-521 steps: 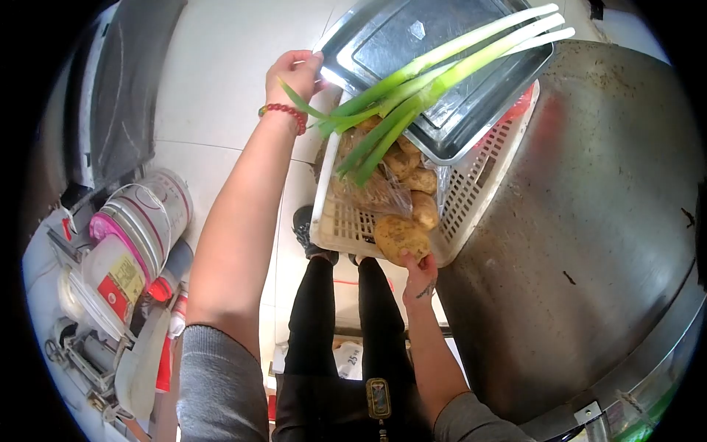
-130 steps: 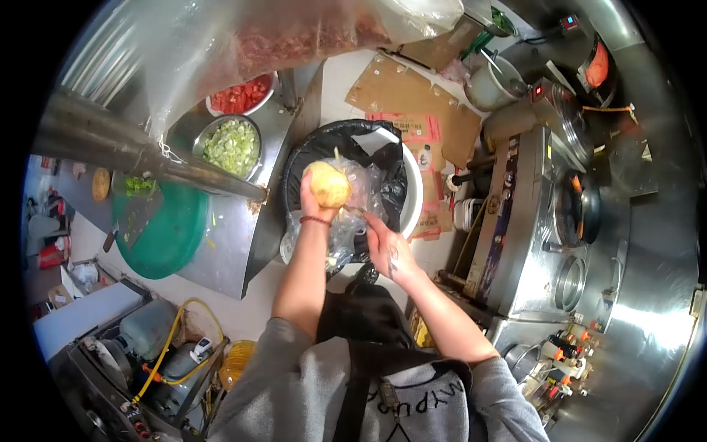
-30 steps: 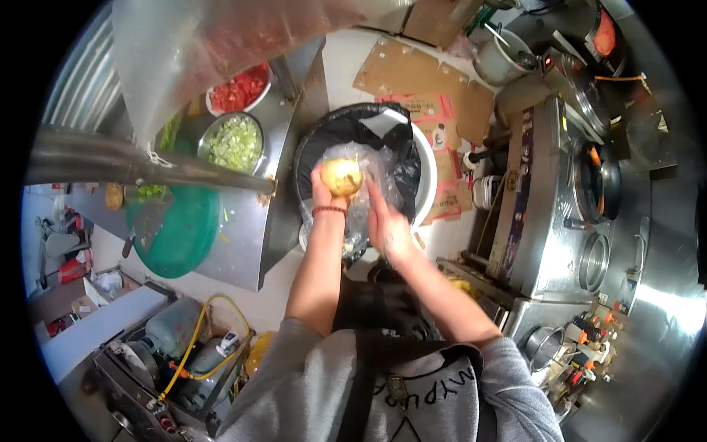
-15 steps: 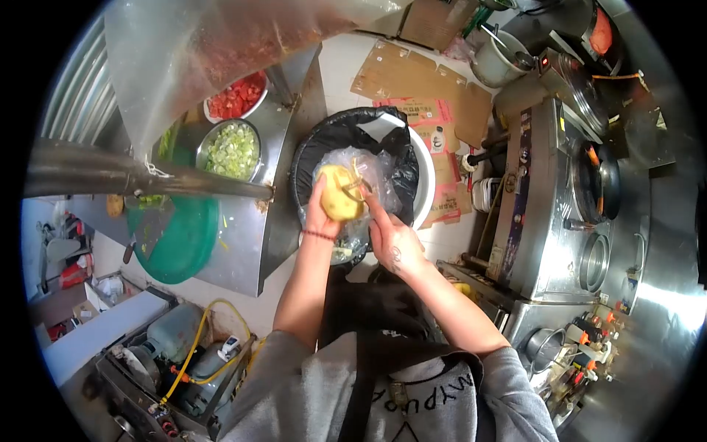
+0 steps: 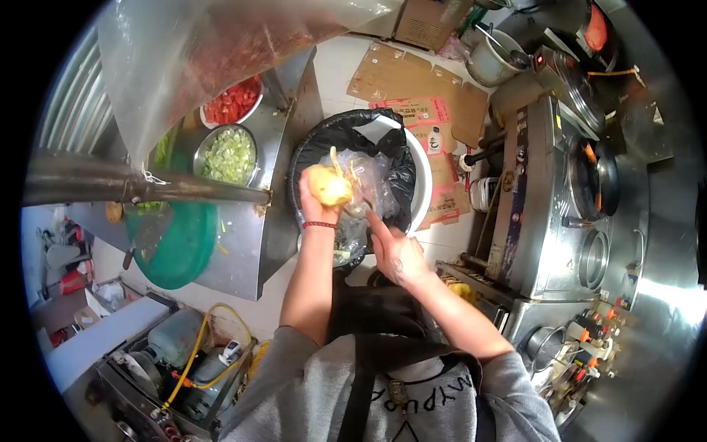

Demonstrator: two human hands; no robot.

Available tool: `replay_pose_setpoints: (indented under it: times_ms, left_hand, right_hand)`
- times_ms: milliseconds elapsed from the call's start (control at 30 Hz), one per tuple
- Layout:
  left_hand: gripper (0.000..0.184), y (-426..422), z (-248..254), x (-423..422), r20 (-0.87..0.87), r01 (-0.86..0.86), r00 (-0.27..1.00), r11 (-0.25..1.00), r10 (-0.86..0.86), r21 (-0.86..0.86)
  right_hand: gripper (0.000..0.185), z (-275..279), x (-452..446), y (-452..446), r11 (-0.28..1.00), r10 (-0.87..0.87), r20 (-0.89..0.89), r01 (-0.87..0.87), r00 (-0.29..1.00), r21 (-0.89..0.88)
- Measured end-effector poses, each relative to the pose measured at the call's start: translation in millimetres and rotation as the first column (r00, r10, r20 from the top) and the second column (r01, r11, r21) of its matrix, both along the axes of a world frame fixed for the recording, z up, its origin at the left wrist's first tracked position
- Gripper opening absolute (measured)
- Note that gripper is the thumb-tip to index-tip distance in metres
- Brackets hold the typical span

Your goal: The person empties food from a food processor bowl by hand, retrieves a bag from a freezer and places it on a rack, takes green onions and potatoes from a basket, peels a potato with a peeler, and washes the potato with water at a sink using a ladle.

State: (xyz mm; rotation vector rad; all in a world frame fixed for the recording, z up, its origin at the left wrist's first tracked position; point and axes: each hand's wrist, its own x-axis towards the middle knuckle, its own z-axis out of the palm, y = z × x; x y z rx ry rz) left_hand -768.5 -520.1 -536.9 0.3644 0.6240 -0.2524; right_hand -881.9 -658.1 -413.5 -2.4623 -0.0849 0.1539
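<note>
My left hand (image 5: 312,205) is wrapped round a partly peeled potato (image 5: 329,186), with a strip of peel hanging at its top. Just to the right and lower, my right hand (image 5: 396,250) is closed on a small peeler (image 5: 366,206), which stands a little apart from the potato. Beneath both is a white bin (image 5: 423,184) lined with a black bag (image 5: 307,151). Clear plastic and strips of peel lie inside it.
Left: a metal table (image 5: 243,250) with a green cutting board (image 5: 180,254), a cleaver, a bowl of chopped greens (image 5: 228,156) and a bowl of red pieces (image 5: 233,101). Right: a steel stove (image 5: 541,221). A metal pole (image 5: 147,184) crosses at left; cardboard (image 5: 416,85) lies beyond the bin.
The potato has been turned and moved slightly left in my left hand. The peeler, over the potato half a second ago, is now away from it, lower right.
</note>
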Motion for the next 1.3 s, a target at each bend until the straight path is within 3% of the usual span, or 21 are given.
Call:
replay_pose_setpoints:
  times_ms: [67, 133, 167, 233, 300, 367, 433, 500, 533, 633, 667, 767, 800, 833, 900, 933, 1000, 1067, 1167, 1233, 1300]
  left_hand:
    - [0.055, 7, 1, -3, 0.133, 0.022, 0.991, 0.985, 0.001, -0.173]
    - [0.062, 5, 2, -6, 0.177, 0.031, 0.984, 0.950, 0.025, -0.310]
    - [0.063, 5, 11, -18, 0.415, 0.230, 0.907, 0.906, -0.067, -0.356]
    - [0.061, 3, 20, -19, 0.178, 0.209, 0.964, 0.977, -0.197, -0.049]
    - [0.053, 11, 7, -13, 0.224, 0.297, 0.930, 0.955, -0.292, 0.014]
    - [0.046, 10, 3, -11, 0.099, 0.242, 0.967, 0.966, -0.233, -0.093]
    - [0.044, -1, 8, -8, 0.009, 0.136, 0.991, 0.978, -0.136, -0.160]
    - [0.043, -6, 15, -3, -0.198, -0.001, 0.980, 1.000, -0.002, -0.016]
    - [0.044, -5, -38, 6, -0.061, -0.145, 0.988, 0.985, 0.139, -0.092]
    - [0.044, 2, -47, 11, -0.030, -0.043, 0.999, 0.998, 0.041, -0.049]
    - [0.046, -7, -27, 9, -0.044, -0.086, 0.996, 0.984, 0.080, -0.154]
    - [0.046, -9, -5, 10, -0.135, -0.126, 0.984, 0.991, 0.118, -0.050]
    - [0.045, -2, -57, 17, 0.021, -0.178, 0.983, 0.975, 0.182, -0.133]
    - [0.046, 6, -35, 9, 0.145, -0.050, 0.985, 0.961, 0.092, -0.271]
    - [0.051, -4, -1, 10, 0.066, -0.154, 0.979, 0.917, 0.191, -0.369]
    - [0.054, -6, -1, 2, 0.173, -0.041, 0.982, 0.986, 0.069, -0.160]
    - [0.059, -10, 14, -10, 0.206, 0.100, 0.975, 0.992, -0.083, -0.073]
    - [0.061, -7, 13, -10, 0.247, 0.231, 0.945, 0.972, -0.212, -0.048]
    - [0.057, 0, -1, -7, 0.230, 0.306, 0.930, 0.950, -0.285, -0.060]
    - [0.054, -4, -7, 3, 0.109, 0.131, 0.989, 0.948, -0.103, -0.291]
    - [0.053, -5, -7, 19, 0.054, 0.030, 0.999, 0.918, -0.009, -0.396]
  right_hand:
    - [0.045, -9, -1, 0, 0.993, -0.016, 0.079, 0.007, 0.997, 0.114]
    - [0.043, -15, 19, 4, 0.946, -0.185, 0.064, 0.160, 0.981, 0.282]
    - [0.043, -1, 27, 8, 0.943, -0.188, 0.064, 0.161, 0.980, 0.291]
    - [0.042, 15, 35, 9, 0.925, -0.197, -0.124, 0.226, 0.973, 0.306]
    - [0.042, 15, 39, 4, 0.925, -0.181, -0.193, 0.233, 0.964, 0.301]
    - [0.043, 18, 34, 5, 0.967, -0.093, -0.207, 0.138, 0.974, 0.216]
    - [0.045, 0, 27, 13, 0.983, -0.108, -0.123, 0.124, 0.987, 0.135]
    - [0.045, -14, 11, 19, 0.974, -0.177, 0.048, 0.168, 0.983, 0.154]
    - [0.046, -21, 3, 13, 0.979, -0.137, 0.115, 0.117, 0.984, 0.168]
    - [0.046, -2, 20, 5, 0.963, -0.174, -0.003, 0.171, 0.985, 0.209]
    - [0.046, 3, 33, 9, 0.941, -0.197, 0.013, 0.185, 0.980, 0.285]
    - [0.045, -24, 25, 21, 0.977, -0.159, 0.141, 0.136, 0.977, 0.162]
    - [0.044, -31, 11, 14, 0.963, -0.130, 0.047, 0.115, 0.990, 0.242]
    - [0.042, -37, 1, 15, 0.966, -0.153, 0.209, 0.102, 0.966, 0.237]
    - [0.042, -44, 7, 11, 0.922, -0.292, 0.181, 0.227, 0.939, 0.313]
    - [0.040, -44, 17, 4, 0.915, -0.282, 0.007, 0.266, 0.960, 0.303]
    - [0.040, -9, 36, 5, 0.918, -0.250, -0.108, 0.271, 0.962, 0.289]
    - [0.042, 16, 42, 3, 0.911, -0.185, -0.103, 0.210, 0.977, 0.354]
    - [0.043, 28, 33, 5, 0.951, -0.106, -0.054, 0.117, 0.993, 0.285]
    - [0.044, -10, 17, 12, 0.949, -0.170, -0.010, 0.166, 0.985, 0.268]
    - [0.045, -18, -10, 22, 0.973, -0.099, 0.099, 0.075, 0.990, 0.220]
